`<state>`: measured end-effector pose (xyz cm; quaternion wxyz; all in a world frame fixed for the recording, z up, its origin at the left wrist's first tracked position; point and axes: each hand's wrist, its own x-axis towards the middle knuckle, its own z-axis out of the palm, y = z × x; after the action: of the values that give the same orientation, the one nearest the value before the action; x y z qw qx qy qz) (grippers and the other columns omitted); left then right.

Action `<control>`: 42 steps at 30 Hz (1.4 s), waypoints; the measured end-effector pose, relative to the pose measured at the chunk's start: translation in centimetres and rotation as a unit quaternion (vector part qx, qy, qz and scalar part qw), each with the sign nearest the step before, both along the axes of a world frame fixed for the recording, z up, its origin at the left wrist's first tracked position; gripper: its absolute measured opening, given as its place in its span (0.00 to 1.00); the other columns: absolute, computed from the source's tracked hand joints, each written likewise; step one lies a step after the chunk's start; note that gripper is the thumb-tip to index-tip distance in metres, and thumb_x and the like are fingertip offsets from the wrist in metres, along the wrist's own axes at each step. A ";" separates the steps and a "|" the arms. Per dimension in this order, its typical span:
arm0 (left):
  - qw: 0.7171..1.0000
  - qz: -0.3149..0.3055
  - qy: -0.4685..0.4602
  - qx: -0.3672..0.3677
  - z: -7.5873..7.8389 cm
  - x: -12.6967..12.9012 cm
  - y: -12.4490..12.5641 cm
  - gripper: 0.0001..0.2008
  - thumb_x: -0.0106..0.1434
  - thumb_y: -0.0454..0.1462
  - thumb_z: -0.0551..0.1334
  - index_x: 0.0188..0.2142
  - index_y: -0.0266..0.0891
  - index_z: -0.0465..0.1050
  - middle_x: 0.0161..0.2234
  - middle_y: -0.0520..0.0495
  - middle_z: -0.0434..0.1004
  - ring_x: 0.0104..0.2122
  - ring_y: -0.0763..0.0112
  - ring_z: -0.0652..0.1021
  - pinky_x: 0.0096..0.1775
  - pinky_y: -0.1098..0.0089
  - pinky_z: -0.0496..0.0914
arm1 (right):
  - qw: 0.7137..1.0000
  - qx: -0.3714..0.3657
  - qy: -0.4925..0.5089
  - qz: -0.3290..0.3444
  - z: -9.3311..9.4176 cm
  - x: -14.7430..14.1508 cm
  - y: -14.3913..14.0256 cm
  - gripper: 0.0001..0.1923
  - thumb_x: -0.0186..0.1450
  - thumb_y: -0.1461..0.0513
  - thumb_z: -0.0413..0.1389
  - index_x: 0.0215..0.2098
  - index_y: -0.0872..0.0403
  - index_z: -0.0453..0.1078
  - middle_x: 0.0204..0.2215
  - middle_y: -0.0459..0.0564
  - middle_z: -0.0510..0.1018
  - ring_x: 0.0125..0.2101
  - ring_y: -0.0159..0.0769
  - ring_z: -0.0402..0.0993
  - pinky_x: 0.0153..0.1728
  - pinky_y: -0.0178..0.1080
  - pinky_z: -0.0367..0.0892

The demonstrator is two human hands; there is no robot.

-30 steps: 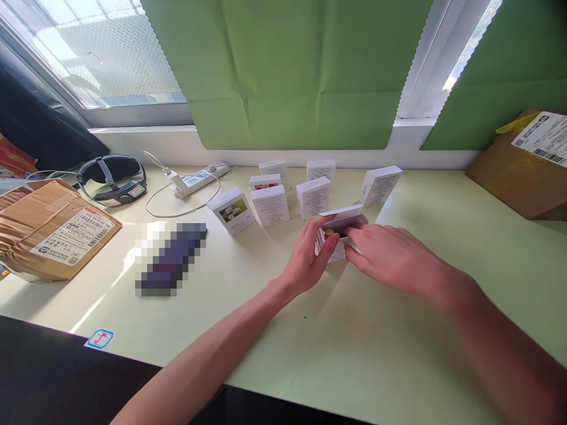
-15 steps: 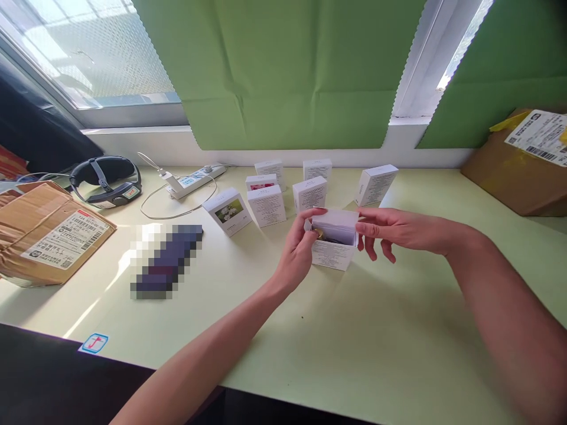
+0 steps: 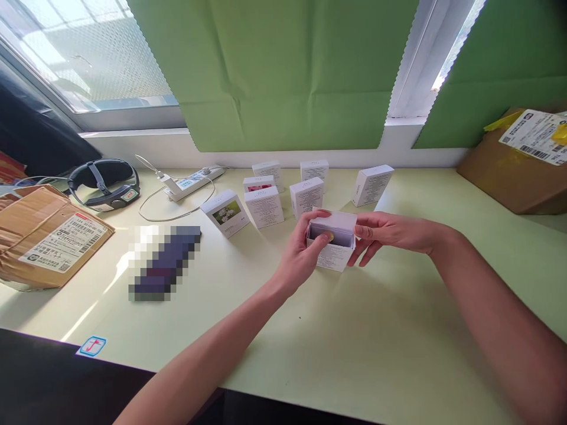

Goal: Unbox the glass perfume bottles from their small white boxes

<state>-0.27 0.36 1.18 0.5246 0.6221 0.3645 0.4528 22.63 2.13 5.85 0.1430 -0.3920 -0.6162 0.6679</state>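
Observation:
A small white box [image 3: 333,258] with lines of fine print on its front stands on the table, its top open and its white flap raised at the back. My left hand [image 3: 297,252] grips it from the left, fingers behind and thumb over the open top. By that thumb's tip shows a small gold-coloured round thing [image 3: 330,236], too small to name. On the right side of the box, my right hand [image 3: 381,230] pinches the edge between thumb and fingers. The inside of the box looks dark, and what lies deeper is hidden.
Several similar white boxes [image 3: 264,208] stand behind my hands, one [image 3: 372,185] apart at right. A power strip [image 3: 195,184], a headset [image 3: 104,184], a cardboard box [image 3: 53,236] and a blurred dark object [image 3: 167,260] are at left. Another carton [image 3: 509,171] sits at far right.
My left thumb has moved right over the box opening, along with the gold-coloured thing. The fingers of my right hand have closed in against the box's right side.

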 end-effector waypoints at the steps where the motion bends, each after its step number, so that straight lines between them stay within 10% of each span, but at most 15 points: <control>1: 1.000 0.000 0.005 0.012 0.0 -0.1 0.1 0.11 0.67 0.41 0.60 0.49 0.49 0.67 0.47 0.51 0.72 0.36 0.71 0.72 0.37 0.70 0.66 | 1.000 0.002 0.002 0.003 0.0 0.0 0.0 0.21 0.68 0.45 0.56 0.50 0.51 0.69 0.43 0.50 0.78 0.43 0.44 0.83 0.46 0.47 0.77; 13: 0.998 0.051 -0.006 0.047 -0.2 -0.4 0.5 0.12 0.67 0.45 0.62 0.45 0.43 0.75 0.39 0.49 0.78 0.34 0.71 0.74 0.36 0.71 0.69 | 1.000 0.027 -0.008 0.013 -0.9 -0.5 0.4 0.26 0.67 0.47 0.58 0.58 0.50 0.68 0.46 0.52 0.78 0.40 0.39 0.79 0.40 0.44 0.78; 20: 0.997 -0.030 -0.068 -0.020 -0.7 -1.1 1.3 0.16 0.71 0.44 0.51 0.51 0.46 0.73 0.53 0.47 0.75 0.45 0.63 0.75 0.43 0.65 0.69 | 0.999 0.015 -0.020 -0.041 -0.4 -1.2 0.2 0.25 0.67 0.50 0.59 0.60 0.50 0.67 0.47 0.53 0.80 0.35 0.39 0.82 0.38 0.46 0.79; 42: 0.997 -0.025 -0.052 0.044 -1.3 -1.0 0.6 0.01 0.68 0.36 0.55 0.39 0.43 0.63 0.34 0.53 0.66 0.32 0.72 0.65 0.35 0.72 0.60 | 0.990 0.102 -0.075 -0.056 1.3 -2.0 -0.8 0.24 0.65 0.53 0.62 0.58 0.43 0.69 0.45 0.48 0.79 0.31 0.36 0.81 0.31 0.40 0.79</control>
<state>-1.25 1.00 -0.15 0.5264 0.6288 0.3011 0.4867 20.68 1.28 7.11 0.1729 -0.4586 -0.6670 0.5611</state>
